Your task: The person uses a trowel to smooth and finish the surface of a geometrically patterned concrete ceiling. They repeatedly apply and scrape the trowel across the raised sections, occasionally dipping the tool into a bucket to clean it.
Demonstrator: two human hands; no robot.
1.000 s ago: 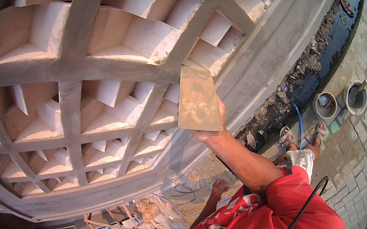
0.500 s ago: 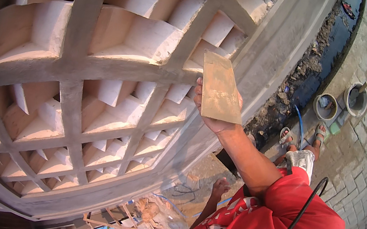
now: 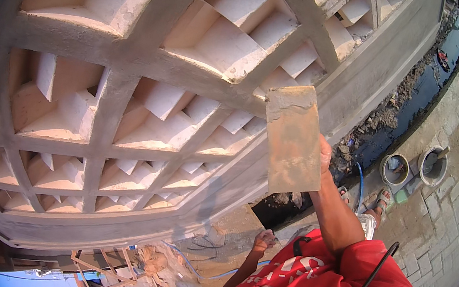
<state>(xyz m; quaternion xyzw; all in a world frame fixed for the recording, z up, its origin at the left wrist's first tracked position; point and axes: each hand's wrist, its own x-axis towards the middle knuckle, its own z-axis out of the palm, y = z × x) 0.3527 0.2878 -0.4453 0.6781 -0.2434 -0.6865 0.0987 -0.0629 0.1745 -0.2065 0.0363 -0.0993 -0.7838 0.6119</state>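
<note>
My right hand (image 3: 324, 153) is closed behind a plastering float (image 3: 293, 144), a flat rectangular board whose face is smeared with tan and grey mortar. Any handle is hidden behind the board. The float is raised in front of the grey-rendered lattice wall (image 3: 192, 72); whether it touches the wall I cannot tell. That wall has deep square openings with pale angled slabs set inside them. Low at my left side hangs my left hand (image 3: 265, 241), its fingers loosely bent and apart, with nothing visible in them.
Dark water fills a ditch (image 3: 402, 119) edged with rubble. Beyond it, two buckets, one with contents (image 3: 393, 169) and one holding a tool (image 3: 432, 166), stand on the paving (image 3: 456, 213). A blue hose (image 3: 360, 187) lies near my feet. A wooden frame (image 3: 103, 273) stands lower left.
My view has shifted across the wall. The float has moved right and down in the picture and turned more upright; the fingers formerly visible at its left edge are hidden behind it.
</note>
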